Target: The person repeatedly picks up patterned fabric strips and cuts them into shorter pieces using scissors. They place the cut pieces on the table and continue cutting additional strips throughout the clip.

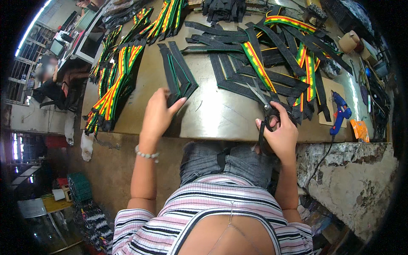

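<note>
My left hand (158, 114) rests on the near end of a folded stack of black straps with green edges (177, 72) on the brown table (212, 114). Fingers and thumb pinch the stack's tip. My right hand (278, 131) grips the black handles of a pair of scissors (264, 106), blades pointing up toward a heap of black and striped straps (276, 55). A black strap hangs down from that hand over the table's front edge.
Bundles of red, yellow and green striped straps (111, 91) lie along the table's left side. A blue glue gun (340, 112) on cardboard, an orange packet (360, 129) and a tape roll (349, 41) sit at right. A person sits far left.
</note>
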Motion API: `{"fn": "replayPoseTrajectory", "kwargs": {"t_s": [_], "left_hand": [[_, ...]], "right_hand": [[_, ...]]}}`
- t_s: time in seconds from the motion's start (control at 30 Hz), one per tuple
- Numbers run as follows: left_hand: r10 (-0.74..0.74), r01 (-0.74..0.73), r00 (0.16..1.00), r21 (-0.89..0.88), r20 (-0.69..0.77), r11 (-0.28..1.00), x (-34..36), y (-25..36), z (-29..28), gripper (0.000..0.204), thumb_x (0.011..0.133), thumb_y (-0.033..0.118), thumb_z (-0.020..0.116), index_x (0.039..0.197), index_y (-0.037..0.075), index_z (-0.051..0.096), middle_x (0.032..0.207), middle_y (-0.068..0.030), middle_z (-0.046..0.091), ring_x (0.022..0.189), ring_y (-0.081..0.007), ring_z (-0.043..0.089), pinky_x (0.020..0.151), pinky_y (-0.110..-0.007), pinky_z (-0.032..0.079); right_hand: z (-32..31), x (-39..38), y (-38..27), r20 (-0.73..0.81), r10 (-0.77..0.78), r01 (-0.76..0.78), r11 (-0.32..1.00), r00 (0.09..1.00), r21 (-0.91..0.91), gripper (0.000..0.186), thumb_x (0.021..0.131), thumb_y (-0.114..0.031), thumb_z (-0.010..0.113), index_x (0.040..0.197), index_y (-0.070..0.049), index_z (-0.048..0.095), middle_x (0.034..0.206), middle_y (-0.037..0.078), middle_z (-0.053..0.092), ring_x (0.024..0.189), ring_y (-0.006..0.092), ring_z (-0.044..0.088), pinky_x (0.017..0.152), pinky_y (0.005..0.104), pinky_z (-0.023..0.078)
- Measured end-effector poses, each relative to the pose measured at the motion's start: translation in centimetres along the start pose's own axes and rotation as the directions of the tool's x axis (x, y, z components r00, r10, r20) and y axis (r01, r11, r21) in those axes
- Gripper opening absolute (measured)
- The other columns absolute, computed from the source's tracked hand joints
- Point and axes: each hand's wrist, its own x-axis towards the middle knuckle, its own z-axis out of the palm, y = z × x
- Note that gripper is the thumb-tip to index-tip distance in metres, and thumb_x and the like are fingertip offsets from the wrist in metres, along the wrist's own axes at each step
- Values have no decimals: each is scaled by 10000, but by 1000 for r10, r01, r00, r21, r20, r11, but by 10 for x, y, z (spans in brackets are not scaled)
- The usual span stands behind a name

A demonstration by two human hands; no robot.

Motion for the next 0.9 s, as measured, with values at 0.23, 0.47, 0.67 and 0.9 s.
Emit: {"fn": "replayPoseTrajectory", "kwargs": {"t_s": [0.23,0.47,0.67,0.9], "left_hand": [[55,-55,998,3,-35,998,8,-7,15,620,795,158,743,1305,-31,445,1122,-266,559,1060,-412,526,921,-463,434],[175,-157,970,112,-168,981,13,48,17,619,732,453,770,1156,35,598,1188,-148,548,1150,-336,472,941,-455,385],[24,23,992,-373,122,928,68,99,77,414,780,360,753,845,-24,614,1022,-218,607,953,-306,582,797,-398,479],[106,524,825,-680,556,-513,80,98,89,167,927,157,607,981,-1,596,888,-134,671,736,-211,646,688,-337,560]], "right_hand": [[-31,-13,-6,195,-33,7,991,980,132,714,674,-346,847,1294,-134,562,754,41,557,614,161,499,620,309,466],[-42,-41,-7,-27,-69,74,866,997,495,608,800,-333,788,1190,-35,428,884,27,512,758,98,483,673,220,422],[-31,-56,3,36,39,-52,867,999,496,500,861,-420,712,1005,8,497,840,42,583,697,71,544,601,191,448],[-36,-44,-4,-58,-151,162,947,987,277,562,775,-444,781,951,1,484,813,29,484,655,86,457,552,249,409]]}}
